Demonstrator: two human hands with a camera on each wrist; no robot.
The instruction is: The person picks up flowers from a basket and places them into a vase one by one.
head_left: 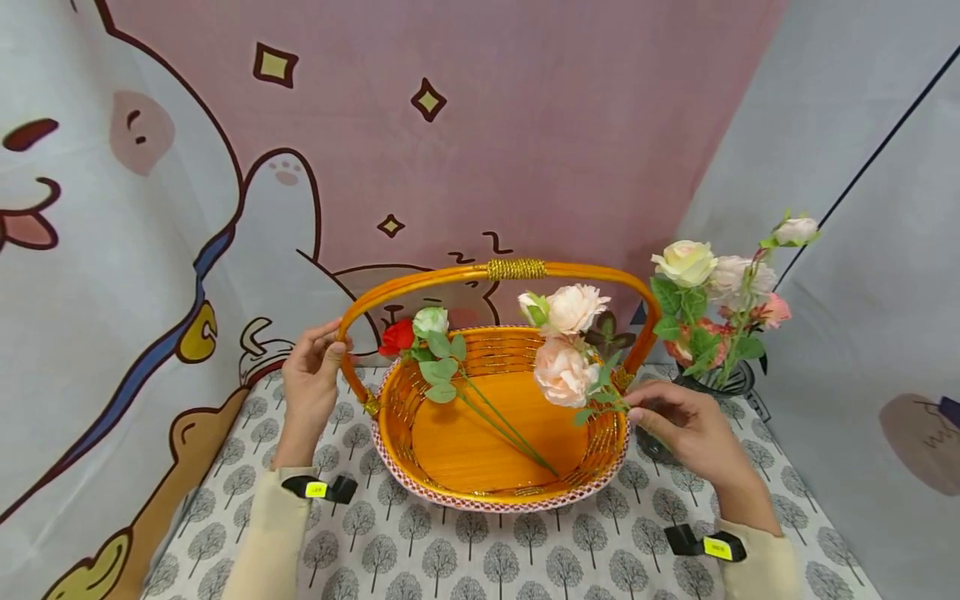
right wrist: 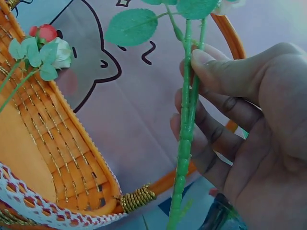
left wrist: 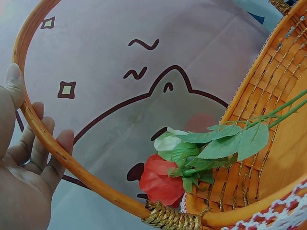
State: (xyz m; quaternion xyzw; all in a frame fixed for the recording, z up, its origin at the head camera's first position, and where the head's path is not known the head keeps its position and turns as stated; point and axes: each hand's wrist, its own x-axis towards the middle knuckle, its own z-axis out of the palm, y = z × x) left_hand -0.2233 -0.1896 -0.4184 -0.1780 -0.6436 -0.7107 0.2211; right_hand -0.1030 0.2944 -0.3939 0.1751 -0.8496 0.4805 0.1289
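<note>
An orange woven basket (head_left: 495,492) with a lace-trimmed rim stands on the table. My left hand (head_left: 309,375) holds the left side of its arched handle (left wrist: 53,143), thumb on one side and fingers on the other. In my right hand (head_left: 693,425), thumb and fingers pinch the green stem (right wrist: 184,134) of a pale pink flower spray (head_left: 566,371), whose blooms hang over the basket's right side. A red rose (head_left: 396,337) and a whitish-green rose (head_left: 431,321) lean on the basket's left rim, their stems lying across its floor.
Right of the basket, a dark glass vase (head_left: 723,382), partly hidden by my right hand, holds a cream rose (head_left: 685,263) and several pink blooms. A tree-print cloth (head_left: 472,533) covers the table. Behind hangs a pink cartoon backdrop (head_left: 562,125).
</note>
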